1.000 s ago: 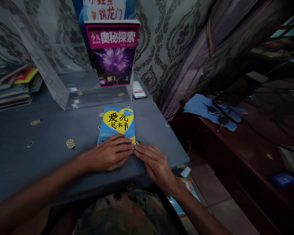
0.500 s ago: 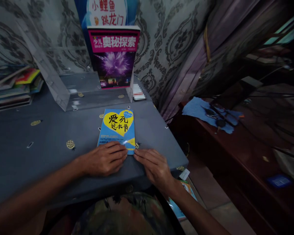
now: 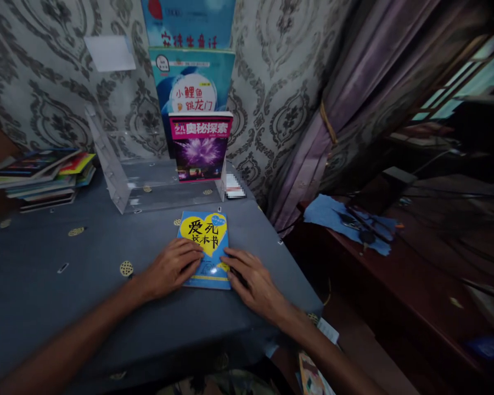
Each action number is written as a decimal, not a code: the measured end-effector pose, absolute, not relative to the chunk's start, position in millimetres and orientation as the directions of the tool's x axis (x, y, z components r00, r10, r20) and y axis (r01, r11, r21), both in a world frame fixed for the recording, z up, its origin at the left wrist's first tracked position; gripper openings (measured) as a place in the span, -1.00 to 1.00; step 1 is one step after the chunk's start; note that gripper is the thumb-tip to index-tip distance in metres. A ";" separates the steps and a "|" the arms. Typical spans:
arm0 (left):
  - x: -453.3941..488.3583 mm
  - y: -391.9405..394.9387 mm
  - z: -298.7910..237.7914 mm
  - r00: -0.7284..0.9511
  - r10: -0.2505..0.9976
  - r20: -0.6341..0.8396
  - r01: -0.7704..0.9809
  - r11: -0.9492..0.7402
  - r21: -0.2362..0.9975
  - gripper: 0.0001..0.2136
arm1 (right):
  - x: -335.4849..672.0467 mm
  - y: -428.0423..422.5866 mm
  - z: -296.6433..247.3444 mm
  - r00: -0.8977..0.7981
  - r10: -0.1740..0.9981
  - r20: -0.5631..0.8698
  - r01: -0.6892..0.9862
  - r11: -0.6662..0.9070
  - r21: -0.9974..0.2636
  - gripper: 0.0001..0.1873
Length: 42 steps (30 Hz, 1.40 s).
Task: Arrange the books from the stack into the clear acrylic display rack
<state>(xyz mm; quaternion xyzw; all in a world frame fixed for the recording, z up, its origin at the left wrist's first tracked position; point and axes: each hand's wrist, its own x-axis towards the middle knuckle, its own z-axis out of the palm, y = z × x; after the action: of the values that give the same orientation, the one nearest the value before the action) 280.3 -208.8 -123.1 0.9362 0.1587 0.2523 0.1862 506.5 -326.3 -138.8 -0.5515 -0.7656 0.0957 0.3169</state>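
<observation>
A blue book with a yellow heart [image 3: 209, 241] lies face up on the grey cloth of the table. My left hand [image 3: 176, 266] rests over its left side, fingers and thumb laid on the cover and hiding part of it. At the right edge, my right hand [image 3: 250, 280] touches the book with its fingertips, fingers stretched and thumb apart. Behind the book, a clear acrylic stand [image 3: 173, 195] holds a pink and purple book [image 3: 201, 148], a teal book [image 3: 193, 77] and a blue book [image 3: 189, 22], one above another.
Several books are stacked in a pile [image 3: 45, 175] at the left. A small pixelated item [image 3: 234, 187] lies right of the stand. Across a gap on the right, a dark red table [image 3: 379, 274] bears a blue cloth [image 3: 333, 219] and cables. Books [image 3: 310, 373] lie low beside the table.
My view has tilted up, so more of the stand's books shows. My left hand has moved from the book's lower edge up its left side; the right has moved up along the right edge.
</observation>
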 end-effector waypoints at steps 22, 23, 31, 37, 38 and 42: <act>270.3 -166.1 -150.1 0.489 0.842 0.229 0.263 -0.393 0.881 -0.47 | 492.4 -197.1 -145.2 0.083 0.951 0.298 0.872 0.076 -0.484 -0.56; 271.6 -166.1 -148.3 0.480 0.853 0.205 0.187 -0.328 0.926 -0.46 | 493.2 -197.2 -146.9 0.086 0.947 0.310 0.868 0.082 -0.491 -0.56; 287.2 -181.4 -136.2 0.337 0.919 -0.207 -0.270 0.305 0.913 -0.45 | 498.4 -199.2 -150.8 0.077 0.937 0.340 0.832 0.128 -0.539 -0.57; 292.4 -191.9 -125.6 0.525 0.789 -0.318 -0.285 0.515 0.808 -0.61 | 500.2 -202.6 -151.3 0.085 0.942 0.325 0.793 0.134 -0.595 -0.54; 292.2 -192.4 -124.4 0.525 0.792 -0.313 -0.297 0.514 0.805 -0.60 | 500.5 -203.0 -152.1 0.099 0.940 0.325 0.778 0.131 -0.615 -0.52; 290.7 -194.1 -119.8 0.504 0.812 -0.295 -0.326 0.495 0.805 -0.57 | 502.3 -203.8 -156.3 0.170 0.926 0.336 0.690 0.132 -0.712 -0.44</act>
<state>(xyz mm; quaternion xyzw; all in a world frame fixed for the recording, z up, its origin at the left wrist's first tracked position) 290.7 -194.1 -119.8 0.3517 0.3454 0.3589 0.7926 502.3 -203.8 -156.3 -0.6433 -0.6282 0.1426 0.4138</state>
